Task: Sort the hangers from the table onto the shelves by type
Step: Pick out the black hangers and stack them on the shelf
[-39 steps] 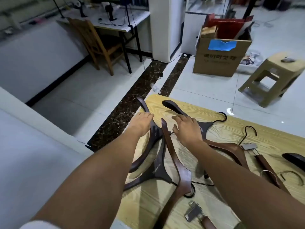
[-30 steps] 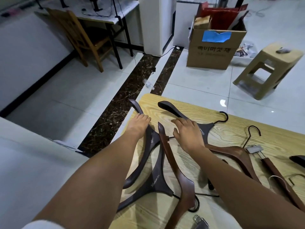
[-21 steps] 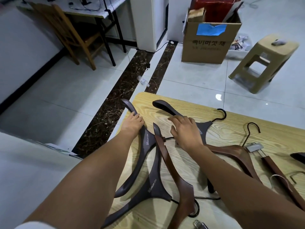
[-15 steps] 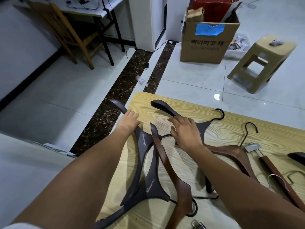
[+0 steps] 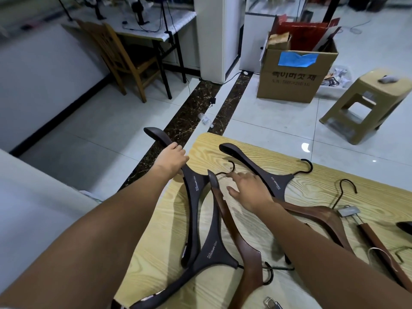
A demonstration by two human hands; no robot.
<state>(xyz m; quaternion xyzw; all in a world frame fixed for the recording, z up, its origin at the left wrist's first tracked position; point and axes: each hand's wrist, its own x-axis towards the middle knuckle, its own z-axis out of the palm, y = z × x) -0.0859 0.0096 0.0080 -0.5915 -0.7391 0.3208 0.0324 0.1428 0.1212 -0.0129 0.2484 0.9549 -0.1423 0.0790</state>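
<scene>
- Presently, from my station, I log the left hand [image 5: 172,159]: fingers curled round the upper arm of a dark hanger [image 5: 195,197], gripping it near the tabletop's left edge.
- Dark hanger, held: its far tip juts past the edge of the tabletop [image 5: 374,186], out over the floor. Its near end lies among the other hangers, and there is white lettering at the neck.
- Right hand [image 5: 247,192]: released, fingers stretched out low over the wood, grasping nothing. The forefinger reaches to a thin black hook [image 5: 231,166]; I cannot tell whether it touches the wire.
- Second dark hanger [image 5: 214,248]: flat on the tabletop at the near side, just beside the held one, with one arm running off the bottom of the view.
- Third dark hanger [image 5: 276,184]: flat beyond the right hand, its hook pointing right.
- Brown hanger [image 5: 243,244]: lying between the two forearms, its far tip near the right thumb.
- Another brown hanger [image 5: 323,217]: right of the right wrist, partly hidden by the forearm.
- Clip hanger [image 5: 376,244]: a brown bar with a metal clip [image 5: 349,211] at its far end, near the right edge.
- On the floor beyond I count a cardboard box [image 5: 289,81] with a blue patch, a plastic stool [image 5: 365,103], a wooden chair [image 5: 120,54] and a small bottle [image 5: 205,119].
</scene>
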